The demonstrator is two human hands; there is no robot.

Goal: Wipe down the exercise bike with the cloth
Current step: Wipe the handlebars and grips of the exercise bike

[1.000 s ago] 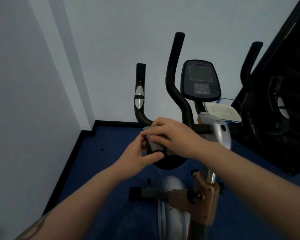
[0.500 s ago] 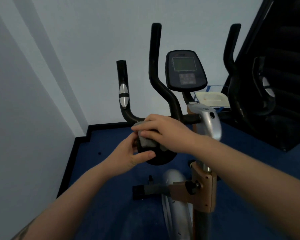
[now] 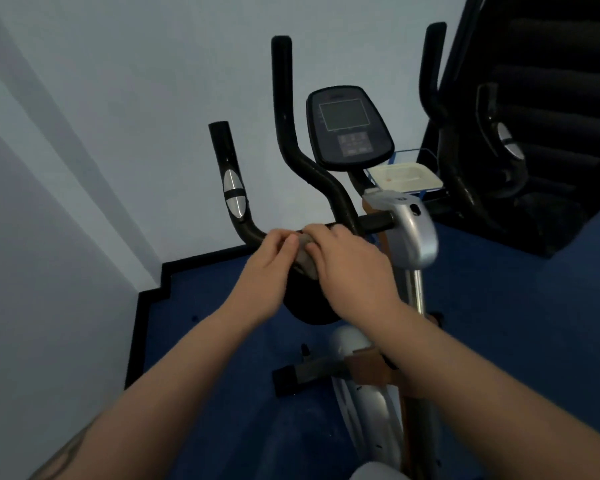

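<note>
The exercise bike [image 3: 407,233] stands in front of me, with black handlebars [image 3: 238,220] and a dark console [image 3: 349,128] on a silver post. A small grey cloth [image 3: 305,259] is wrapped on the horizontal handlebar tube left of the post. My right hand [image 3: 349,263] grips the cloth from above, its fingers curled over cloth and bar. My left hand [image 3: 269,268] comes from below left and pinches the cloth's left edge with curled fingers. Most of the cloth is hidden between the two hands.
A pale wall [image 3: 118,98] runs close on the left and behind, with a black skirting [image 3: 167,271] above blue carpet [image 3: 222,341]. A white tray [image 3: 404,176] sits behind the console. A dark machine [image 3: 551,116] fills the right side.
The view has shifted, so the bike sits lower and more central. My left hand has risen from under the bar to meet the right hand on the cloth.
</note>
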